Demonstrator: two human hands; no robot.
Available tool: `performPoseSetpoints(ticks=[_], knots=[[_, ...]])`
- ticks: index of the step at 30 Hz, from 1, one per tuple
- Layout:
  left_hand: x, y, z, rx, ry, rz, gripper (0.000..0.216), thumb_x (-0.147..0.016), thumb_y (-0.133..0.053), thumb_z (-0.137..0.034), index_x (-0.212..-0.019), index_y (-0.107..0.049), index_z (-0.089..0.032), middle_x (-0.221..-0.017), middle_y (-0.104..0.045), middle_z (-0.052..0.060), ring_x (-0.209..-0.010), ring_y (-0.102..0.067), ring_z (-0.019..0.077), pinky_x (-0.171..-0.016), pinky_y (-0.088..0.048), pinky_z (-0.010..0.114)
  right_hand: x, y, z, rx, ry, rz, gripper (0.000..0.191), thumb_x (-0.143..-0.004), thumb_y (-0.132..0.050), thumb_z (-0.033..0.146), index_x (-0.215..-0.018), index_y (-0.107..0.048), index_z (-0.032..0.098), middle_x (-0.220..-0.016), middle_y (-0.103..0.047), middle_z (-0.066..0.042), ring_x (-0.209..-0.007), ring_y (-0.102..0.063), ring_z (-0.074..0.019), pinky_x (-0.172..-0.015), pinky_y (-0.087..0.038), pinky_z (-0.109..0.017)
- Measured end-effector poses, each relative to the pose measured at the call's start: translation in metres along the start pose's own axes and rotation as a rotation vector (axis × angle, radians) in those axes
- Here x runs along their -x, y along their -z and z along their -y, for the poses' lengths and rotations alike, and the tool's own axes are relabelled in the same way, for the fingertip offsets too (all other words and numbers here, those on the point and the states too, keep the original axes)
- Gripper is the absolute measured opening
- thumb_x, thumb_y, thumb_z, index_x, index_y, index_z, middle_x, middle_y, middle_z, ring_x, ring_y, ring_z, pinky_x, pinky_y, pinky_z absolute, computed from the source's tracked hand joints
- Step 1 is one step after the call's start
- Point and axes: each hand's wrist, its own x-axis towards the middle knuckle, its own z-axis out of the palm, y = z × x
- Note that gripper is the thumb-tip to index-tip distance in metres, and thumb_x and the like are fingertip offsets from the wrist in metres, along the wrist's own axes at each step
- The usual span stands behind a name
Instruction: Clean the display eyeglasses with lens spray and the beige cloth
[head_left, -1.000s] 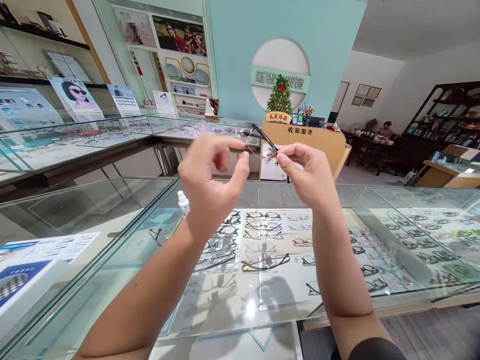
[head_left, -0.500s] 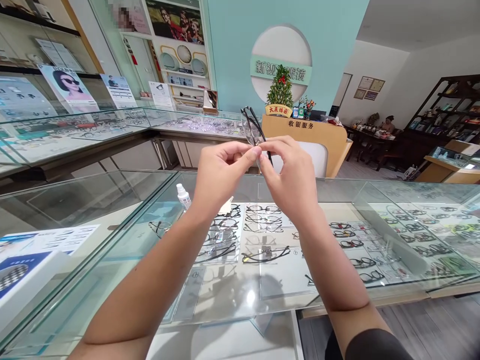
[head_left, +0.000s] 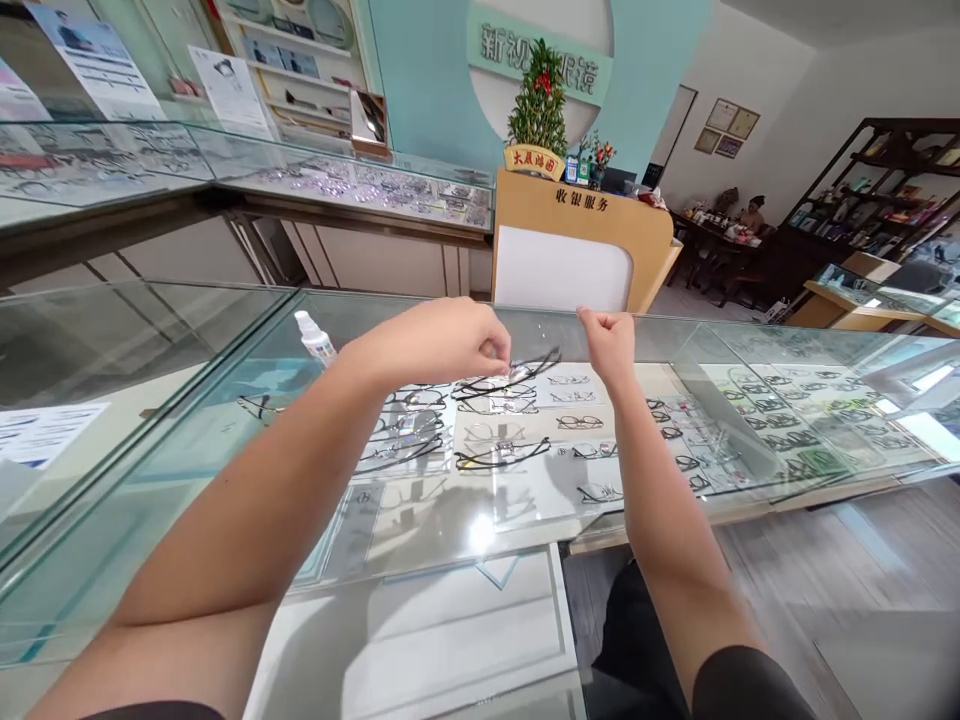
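Where both hands earlier pinched the glasses (head_left: 510,372) aloft, left hand (head_left: 442,340) alone lowers them onto glass counter (head_left: 225,400); right hand (head_left: 611,340) is closed, empty, beside them.

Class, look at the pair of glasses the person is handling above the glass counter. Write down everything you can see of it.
The glasses have a thin dark frame, seemingly metal or slim plastic, with clear lenses. They lie low over the glass counter; whether they rest on it cannot be told. One dark temple arm angles up to the right. The left hand pinches the frame at its left end. The right hand, closed in a loose fist, is apart from it.
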Motion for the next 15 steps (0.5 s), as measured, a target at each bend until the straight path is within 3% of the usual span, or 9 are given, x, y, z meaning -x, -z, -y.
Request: performPoseSetpoints(ticks=[2,4,8,15], knots=[[-0.009,-0.012,0.002,-0.081,0.011,0.163,0.016,-0.085,-0.072,-0.03,-0.081,-0.087,-0.03,-0.08,-0.08,0.002,-0.066,-0.063,0.0187,-0.066,-0.038,0.033,-0.001,-0.003,-0.025,-0.009,-0.034,-0.006,0.06,-0.099,-0.063,0.041,-0.06,-0.019,0.029,-0.061,-0.016,0.007,-0.062,-0.014,-0.0119,-0.061,-0.017,-0.035],[-0.017,-0.025,0.002,-0.137,0.048,0.249,0.016,-0.082,-0.073,-0.028,-0.084,-0.089,-0.03,-0.089,-0.084,0.004,-0.074,-0.068,0.0214,-0.072,-0.041,0.033,-0.002,-0.006,-0.04,0.018,-0.046,0.005,0.062,-0.101,-0.063,0.044,-0.061,-0.019,0.029,-0.062,-0.016,0.007,-0.063,-0.015,-0.0121,-0.061,-0.018,-0.035],[-0.03,-0.05,-0.002,-0.235,0.124,0.297,0.016,-0.08,-0.075,-0.027,-0.087,-0.09,-0.029,-0.094,-0.085,0.009,-0.087,-0.074,0.0274,-0.082,-0.047,0.035,-0.007,-0.013,-0.051,0.135,-0.038,0.092,0.065,-0.103,-0.063,0.052,-0.063,-0.019,0.027,-0.064,-0.016,0.006,-0.066,-0.015,-0.0125,-0.061,-0.02,-0.034],[-0.04,-0.074,-0.014,-0.316,0.103,0.355,0.02,-0.082,-0.073,-0.021,-0.092,-0.09,-0.025,-0.096,-0.084,0.011,-0.085,-0.074,0.0284,-0.079,-0.047,0.036,-0.011,-0.016,-0.059,0.145,-0.032,0.113,0.063,-0.106,-0.062,0.047,-0.065,-0.018,0.027,-0.064,-0.015,0.005,-0.066,-0.013,-0.0127,-0.061,-0.021,-0.034]])
